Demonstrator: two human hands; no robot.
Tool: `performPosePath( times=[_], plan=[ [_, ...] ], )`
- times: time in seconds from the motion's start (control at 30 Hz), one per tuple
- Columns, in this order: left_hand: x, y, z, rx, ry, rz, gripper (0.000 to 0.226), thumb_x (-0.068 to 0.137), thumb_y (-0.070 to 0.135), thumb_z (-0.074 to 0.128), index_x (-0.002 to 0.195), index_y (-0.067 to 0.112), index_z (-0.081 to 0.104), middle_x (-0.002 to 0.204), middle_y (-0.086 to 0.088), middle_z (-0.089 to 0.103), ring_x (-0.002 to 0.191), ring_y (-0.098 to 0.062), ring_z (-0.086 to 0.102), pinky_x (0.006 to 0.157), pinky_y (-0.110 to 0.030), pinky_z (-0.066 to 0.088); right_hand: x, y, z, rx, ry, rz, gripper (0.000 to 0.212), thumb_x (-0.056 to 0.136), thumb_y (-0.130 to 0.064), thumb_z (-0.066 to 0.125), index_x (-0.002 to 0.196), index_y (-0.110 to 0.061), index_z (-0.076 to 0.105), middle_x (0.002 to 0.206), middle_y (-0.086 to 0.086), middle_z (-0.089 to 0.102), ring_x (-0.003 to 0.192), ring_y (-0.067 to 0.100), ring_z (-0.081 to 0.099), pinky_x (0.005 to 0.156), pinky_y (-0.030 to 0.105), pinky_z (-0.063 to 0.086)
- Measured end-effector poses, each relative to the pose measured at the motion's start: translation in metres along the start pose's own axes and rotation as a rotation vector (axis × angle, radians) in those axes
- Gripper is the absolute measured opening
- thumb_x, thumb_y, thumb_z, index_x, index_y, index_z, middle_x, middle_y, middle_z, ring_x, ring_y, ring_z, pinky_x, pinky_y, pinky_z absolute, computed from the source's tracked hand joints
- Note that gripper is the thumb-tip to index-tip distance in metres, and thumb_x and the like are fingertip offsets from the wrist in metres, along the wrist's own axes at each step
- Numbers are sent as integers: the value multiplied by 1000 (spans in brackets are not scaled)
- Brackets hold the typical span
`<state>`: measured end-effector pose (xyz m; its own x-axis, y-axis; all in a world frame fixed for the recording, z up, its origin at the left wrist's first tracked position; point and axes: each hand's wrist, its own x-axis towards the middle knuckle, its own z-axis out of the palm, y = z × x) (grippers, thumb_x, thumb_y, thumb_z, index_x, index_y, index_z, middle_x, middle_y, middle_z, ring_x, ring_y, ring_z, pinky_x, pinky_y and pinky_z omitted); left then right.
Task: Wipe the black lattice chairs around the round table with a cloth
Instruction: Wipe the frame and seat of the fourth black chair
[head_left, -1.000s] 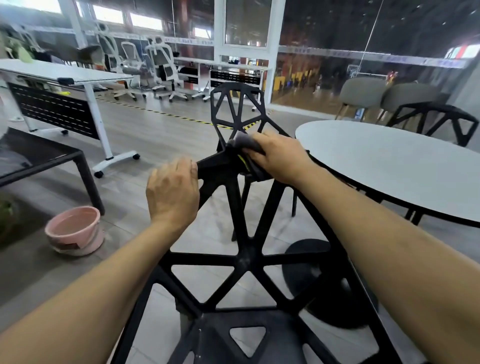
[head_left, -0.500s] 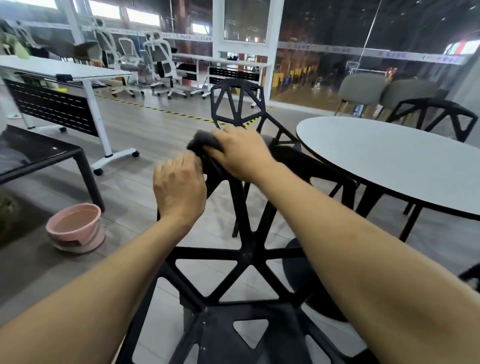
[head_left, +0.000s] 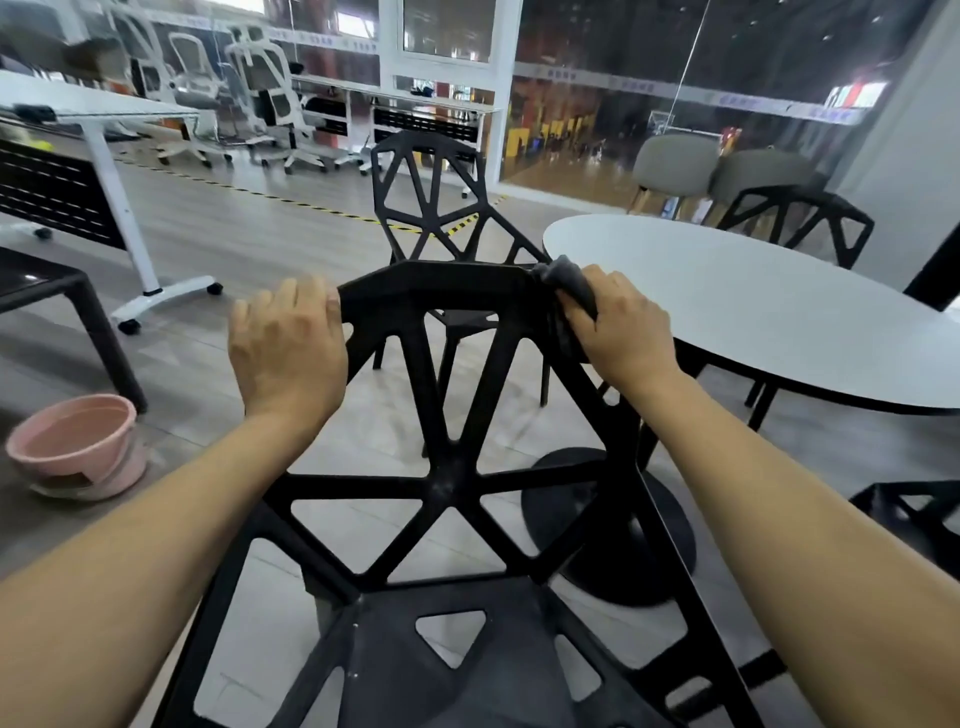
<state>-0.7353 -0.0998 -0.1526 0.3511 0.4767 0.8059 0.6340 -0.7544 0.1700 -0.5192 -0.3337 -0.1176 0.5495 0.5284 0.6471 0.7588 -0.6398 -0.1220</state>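
While the left hand (head_left: 288, 353) grips one top corner of the rigid black plastic lattice chair (head_left: 452, 467), the right hand (head_left: 621, 332) clenches a soft dark cloth (head_left: 569, 283) over the other, judged pliable enough to wrap each bar.

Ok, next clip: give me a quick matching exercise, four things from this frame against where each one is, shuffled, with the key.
Things:
1. cloth
2. left hand
3. pink basin
4. round table

Places:
A. on the floor at far left
B. gripping the left end of the near chair's top rail
C. to the right of the near chair
D. held by the right hand against the top rail's right corner

Pairs: 1-D, 2-B, 3-A, 4-C
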Motion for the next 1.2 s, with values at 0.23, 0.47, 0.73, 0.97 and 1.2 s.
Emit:
performPosePath(
  times=[0.23, 0.47, 0.73, 0.97, 1.2],
  plan=[
    [1, 4, -6, -68, -46, -46, 25, 106, 23, 38, 85, 13, 49, 79, -17, 59, 74, -37, 51, 73, -44, 29, 14, -27, 5, -34, 10, 15, 39, 103, -49, 43, 115, -14, 55, 105, 13, 60, 94, 41, 60, 67, 40, 36],
    [0, 2, -6, -32, -48, 0, 25, 106, 24, 40, 87, 14, 52, 79, -12, 60, 73, -34, 52, 72, -43, 34, 56, -135, 23, -15, -71, -290, 39, 103, -48, 41, 119, -17, 56, 110, 13, 62, 104, 38, 58, 83, 47, 40],
    [-65, -39, -29, -494, -210, -190, 51, 105, 14, 42, 154, 15, 32, 142, -10, 53, 121, -30, 51, 97, -40, 43, 62, -175, 25, 51, -100, -372, 36, 105, -46, 39, 112, -14, 55, 104, 15, 62, 95, 39, 60, 78, 46, 41],
    [-154, -83, -40, -809, -547, -519, 44, 106, 13, 40, 133, 45, 51, 101, 12, 71, 94, -13, 68, 86, -44, 58, 47, -179, 31, 154, 5, -308, 36, 95, -38, 41, 121, -13, 47, 105, 14, 58, 92, 38, 55, 81, 49, 38],
    [-154, -83, -40, -838, -545, -576, 43, 108, 16, 39, 141, 39, 52, 107, 15, 71, 99, -7, 68, 91, -23, 54, 1, -208, 54, 242, 160, -380, 39, 94, -20, 46, 130, -11, 56, 133, 14, 53, 125, 37, 47, 117, 51, 25]
  ],
)
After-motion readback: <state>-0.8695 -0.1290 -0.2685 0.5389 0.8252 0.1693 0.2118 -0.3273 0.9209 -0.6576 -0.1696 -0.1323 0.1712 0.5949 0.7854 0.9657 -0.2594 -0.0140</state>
